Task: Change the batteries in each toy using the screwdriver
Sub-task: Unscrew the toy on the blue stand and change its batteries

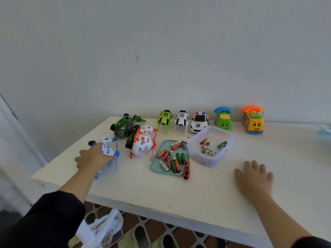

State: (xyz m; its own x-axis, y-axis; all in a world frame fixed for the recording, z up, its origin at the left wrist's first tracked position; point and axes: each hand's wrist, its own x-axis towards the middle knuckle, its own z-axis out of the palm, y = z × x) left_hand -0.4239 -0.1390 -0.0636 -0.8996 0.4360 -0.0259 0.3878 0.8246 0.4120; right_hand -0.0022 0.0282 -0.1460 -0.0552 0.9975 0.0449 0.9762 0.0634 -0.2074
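Note:
My left hand (93, 157) grips a white and blue toy helicopter (109, 149) lying at the table's left side. My right hand (254, 176) rests flat on the table, fingers spread, holding nothing. A red and black screwdriver (186, 170) lies against the right edge of a teal tray (154, 165) that holds several batteries (172, 159). A clear plastic tub (198, 154) to the tray's right holds several more batteries (208, 149). A white and red helicopter (143, 143) and a green one (124, 126) lie behind my left hand.
Along the wall stand a green robot dog (165, 120), a white robot dog (181, 119), a police car (199, 122), a green toy phone (223, 119) and an orange toy phone (253, 119). The white table (161, 190) ends close in front. A white plastic bag (102, 230) lies on the floor below.

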